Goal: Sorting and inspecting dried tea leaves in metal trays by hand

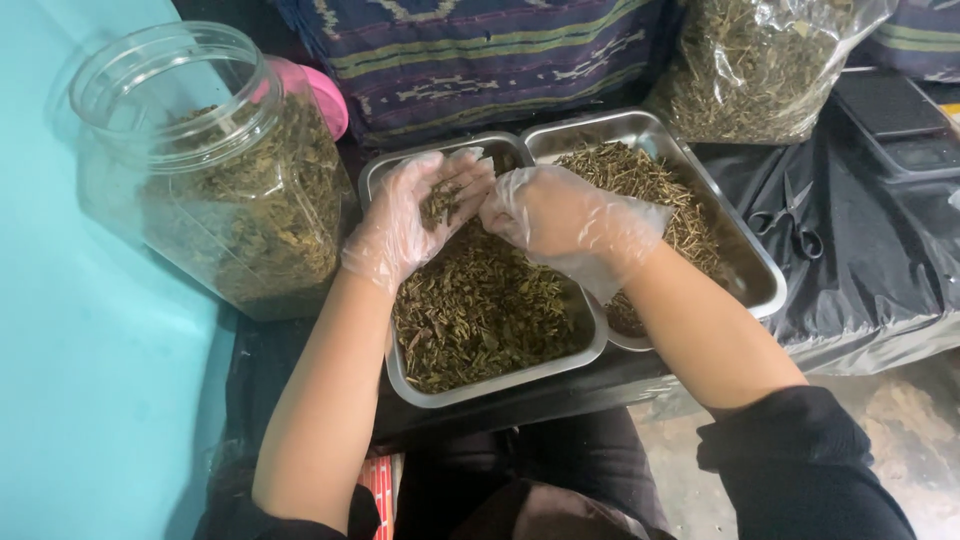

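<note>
Left hand (pixel 415 215): gloved, palm up, fingers cupped loosely around a small pile of dried leaves (pixel 438 203).
Right hand (pixel 570 220): gloved, fingertips bent toward the left palm, touching or nearly touching the pile (the glove film blurs it); I cannot tell whether they pinch anything.
Relation: the pile lies just left of the right fingertips, so the right hand is the nearer picker.
Below: both hands hover over the left tray (pixel 480 385), full of leaves.
Beside: right tray (pixel 760 275) holds stems (pixel 640 175).
</note>
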